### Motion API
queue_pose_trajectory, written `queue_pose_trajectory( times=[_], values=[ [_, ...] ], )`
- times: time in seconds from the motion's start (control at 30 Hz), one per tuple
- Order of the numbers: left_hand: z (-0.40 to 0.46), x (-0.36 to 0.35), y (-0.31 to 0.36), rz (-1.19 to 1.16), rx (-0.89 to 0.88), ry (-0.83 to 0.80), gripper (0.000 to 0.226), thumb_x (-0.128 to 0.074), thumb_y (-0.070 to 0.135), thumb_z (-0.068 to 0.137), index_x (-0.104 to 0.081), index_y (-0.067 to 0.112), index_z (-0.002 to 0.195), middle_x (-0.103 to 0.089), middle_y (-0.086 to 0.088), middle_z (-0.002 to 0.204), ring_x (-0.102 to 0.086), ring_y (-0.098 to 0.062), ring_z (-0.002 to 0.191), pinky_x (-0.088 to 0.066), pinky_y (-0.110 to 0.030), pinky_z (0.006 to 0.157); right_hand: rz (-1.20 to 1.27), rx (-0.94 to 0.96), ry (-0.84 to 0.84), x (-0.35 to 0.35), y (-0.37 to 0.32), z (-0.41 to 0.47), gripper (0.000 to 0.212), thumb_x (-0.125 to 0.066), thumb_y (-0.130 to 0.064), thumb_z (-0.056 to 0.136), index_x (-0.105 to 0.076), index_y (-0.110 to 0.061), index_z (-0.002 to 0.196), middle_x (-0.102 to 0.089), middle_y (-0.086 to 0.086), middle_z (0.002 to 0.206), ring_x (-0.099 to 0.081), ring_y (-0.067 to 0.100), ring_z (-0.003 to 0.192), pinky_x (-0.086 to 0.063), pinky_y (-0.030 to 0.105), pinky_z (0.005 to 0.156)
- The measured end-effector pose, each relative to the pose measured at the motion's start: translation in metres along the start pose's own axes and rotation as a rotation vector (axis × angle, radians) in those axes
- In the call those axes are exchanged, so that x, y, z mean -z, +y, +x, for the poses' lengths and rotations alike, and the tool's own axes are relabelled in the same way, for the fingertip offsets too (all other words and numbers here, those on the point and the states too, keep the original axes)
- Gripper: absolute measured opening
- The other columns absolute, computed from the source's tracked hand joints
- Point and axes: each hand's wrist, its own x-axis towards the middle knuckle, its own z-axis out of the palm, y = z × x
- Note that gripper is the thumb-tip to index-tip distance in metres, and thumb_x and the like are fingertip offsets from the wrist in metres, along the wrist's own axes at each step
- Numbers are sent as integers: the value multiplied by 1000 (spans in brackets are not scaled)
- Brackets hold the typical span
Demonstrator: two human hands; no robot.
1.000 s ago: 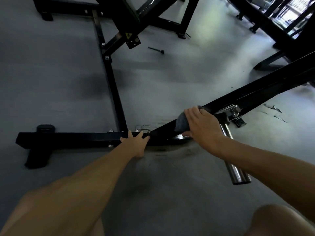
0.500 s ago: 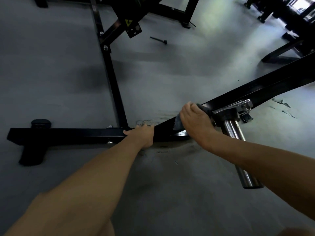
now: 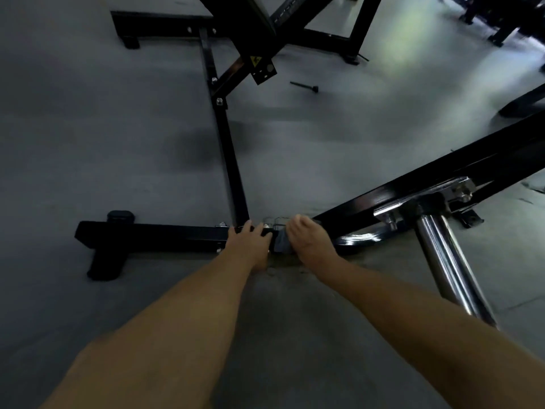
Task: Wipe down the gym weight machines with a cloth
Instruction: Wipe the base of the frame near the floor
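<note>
Cloth (image 3: pixel 281 242), soft and light, bunched under my right hand (image 3: pixel 309 242) mid-frame; my left hand (image 3: pixel 249 240) braces, fingers flat, on the rigid frame bar (image 3: pixel 165 236).

**Your arms and hands: bare, nothing worn**

Both of your forearms come into the head view uncovered from the lower edge of the frame up to the wrists; no sleeve, cuff or glove shows on either. Your left hand (image 3: pixel 249 245) is bare, and I see no ring, watch, strap or band on it or on its wrist. Your right hand (image 3: pixel 311 242) is likewise bare, its wrist plain. The arms are long and slim in shape, widening toward the camera because of the wide lens. The light is dim, so fine marks cannot be told.
</note>
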Motion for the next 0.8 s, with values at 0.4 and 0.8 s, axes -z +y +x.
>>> queue_pose_trajectory(
  times=[0.4, 0.8],
  values=[
    [-13, -17, -34, 160, 79, -122, 116, -62, 73, 84, 30, 47, 150, 37, -3, 162, 25, -48, 148, -8, -79, 112, 45, -109, 92, -18, 31, -22, 44, -34, -23, 94, -48, -5, 132, -55, 12, 121, -50, 31, 118, -37, 39, 109],
    [-9, -28, -39, 183, 56, -72, 117, -59, 80, 80, 31, 49, 149, 37, -1, 161, 24, -45, 150, -7, -77, 114, 38, 17, 66, -13, -14, 14, 42, -35, -25, 103, -46, -2, 137, -56, 13, 122, -51, 30, 111, -38, 37, 102]
  ],
)
